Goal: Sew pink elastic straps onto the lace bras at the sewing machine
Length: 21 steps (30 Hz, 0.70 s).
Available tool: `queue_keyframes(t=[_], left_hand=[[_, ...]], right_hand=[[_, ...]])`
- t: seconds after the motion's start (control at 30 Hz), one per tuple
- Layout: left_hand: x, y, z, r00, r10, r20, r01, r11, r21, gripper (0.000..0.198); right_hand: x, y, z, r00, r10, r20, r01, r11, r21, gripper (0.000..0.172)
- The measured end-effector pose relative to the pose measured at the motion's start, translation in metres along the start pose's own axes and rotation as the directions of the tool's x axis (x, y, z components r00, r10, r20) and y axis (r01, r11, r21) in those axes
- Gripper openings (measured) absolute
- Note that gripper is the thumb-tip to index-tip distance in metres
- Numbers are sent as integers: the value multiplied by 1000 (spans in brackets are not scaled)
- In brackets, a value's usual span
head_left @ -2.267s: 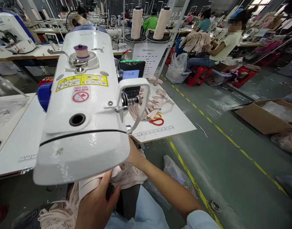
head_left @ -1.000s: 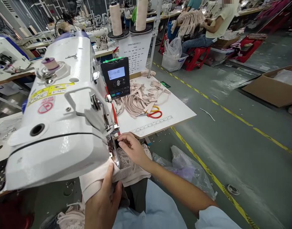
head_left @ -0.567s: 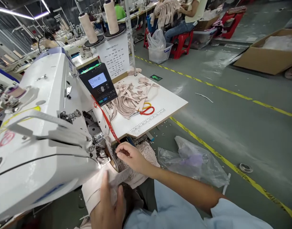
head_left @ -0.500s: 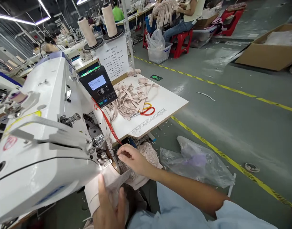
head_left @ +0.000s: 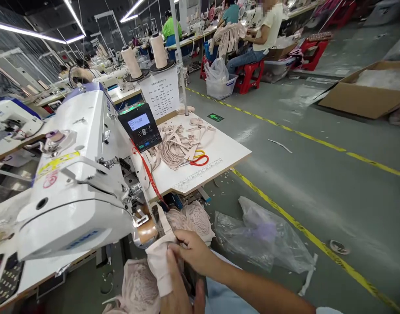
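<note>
A white sewing machine [head_left: 79,183] fills the left of the head view. Just below its needle end, both my hands hold a pale pink lace garment [head_left: 157,257]. My left hand [head_left: 178,294] grips the folded fabric from underneath at the bottom edge. My right hand [head_left: 191,252] pinches the same fabric from the right, fingers closed on it. More of the lace [head_left: 191,220] hangs over my lap beside the machine's metal foot [head_left: 147,230].
On the white table [head_left: 226,152] lie beige straps [head_left: 174,146] and red-and-yellow scissors [head_left: 195,159], behind a black control panel [head_left: 140,126]. A clear plastic bag [head_left: 265,235] lies on the floor beside yellow tape. A cardboard box [head_left: 366,93] stands at right. Other workers sit at the back.
My right hand has drawn back from the needle area toward me and now grips the fabric next to my left hand. The garment has come away from under the machine foot.
</note>
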<state>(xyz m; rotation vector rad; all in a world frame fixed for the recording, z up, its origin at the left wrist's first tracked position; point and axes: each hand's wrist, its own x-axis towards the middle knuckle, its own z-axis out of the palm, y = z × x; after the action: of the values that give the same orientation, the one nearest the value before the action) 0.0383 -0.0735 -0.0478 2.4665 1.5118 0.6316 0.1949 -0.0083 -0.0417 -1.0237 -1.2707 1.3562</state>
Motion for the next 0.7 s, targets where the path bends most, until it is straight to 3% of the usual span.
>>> queue_keyframes(t=[0.07, 0.13, 0.2, 0.3, 0.43, 0.5, 0.6, 0.7], left_hand=[[-9, 11, 4, 995, -71, 75, 81, 987, -141, 86], [-11, 13, -3, 984, -86, 158, 129, 949, -289, 68], [-5, 7, -18, 992, -43, 116, 77, 950, -304, 41], [14, 1, -45, 1000, 31, 3, -29, 956, -293, 43], [39, 5, -66, 977, 154, 145, -93, 929, -359, 66], [46, 5, -68, 963, 177, 202, -96, 930, -355, 56], [47, -3, -64, 955, 221, 197, -150, 934, -324, 12], [37, -12, -58, 904, 427, 12, -417, 889, -187, 11]], right_hand=[[-12, 3, -9, 995, 100, 2, -98, 979, 177, 47], [-21, 2, -21, 986, 161, 43, -167, 951, 260, 45], [-26, -2, -31, 980, 164, 114, -188, 948, 257, 42], [-30, -14, -38, 972, 101, 214, -135, 979, 153, 32], [-32, -27, -36, 949, 51, 311, -28, 996, -80, 18], [-33, -30, -35, 943, -32, 332, 112, 968, -224, 13], [-37, -29, -34, 908, -236, 347, 384, 802, -458, 13], [-39, -25, -34, 812, -459, 362, 571, 495, -655, 13]])
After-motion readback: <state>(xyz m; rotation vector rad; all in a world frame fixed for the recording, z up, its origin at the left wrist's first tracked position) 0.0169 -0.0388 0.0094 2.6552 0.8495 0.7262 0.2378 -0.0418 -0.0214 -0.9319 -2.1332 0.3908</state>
